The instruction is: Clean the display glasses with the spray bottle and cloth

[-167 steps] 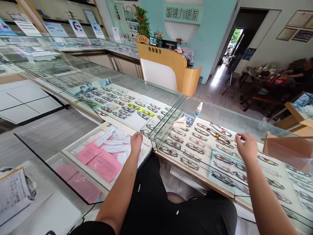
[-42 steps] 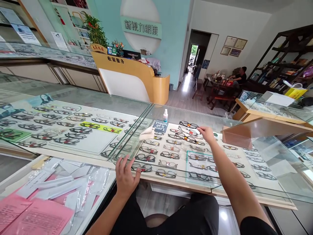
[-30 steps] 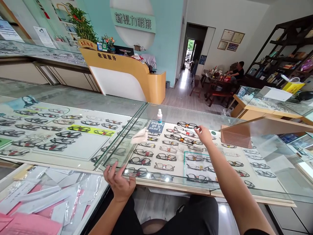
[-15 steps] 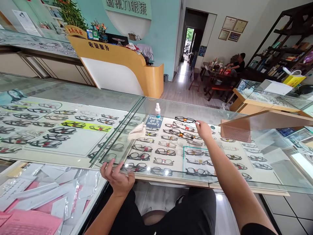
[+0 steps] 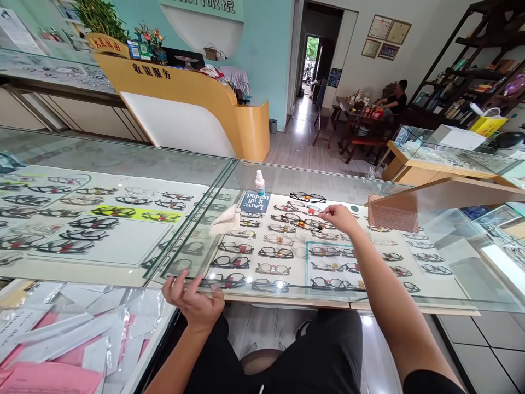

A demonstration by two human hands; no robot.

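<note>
My right hand (image 5: 339, 216) reaches over the glass display counter (image 5: 279, 178), its fingers pinched at the right end of a thin-framed pair of eyeglasses (image 5: 304, 208) with a red tag. Just behind it lies a black pair of glasses (image 5: 307, 197) with an orange tag. A dark pair of glasses (image 5: 296, 220) is in front of it. My left hand (image 5: 193, 300) is curled over the counter's near glass edge at the corner. White cloth (image 5: 225, 220), a small spray bottle (image 5: 260, 183) and a blue lettered card (image 5: 255, 202) are to the left of the right hand.
Several rows of glasses (image 5: 275, 252) fill the case below the glass. A brown ribbed tray or panel (image 5: 394, 213) stands at right. An open drawer (image 5: 135, 328) of papers is at lower left. Beyond are a cashier desk (image 5: 176, 104) and a seated person (image 5: 396, 101).
My right hand has let go of the black glasses at the back and moved slightly nearer, to the thin-framed pair. My left hand stays at the glass edge. The view has shifted a little.
</note>
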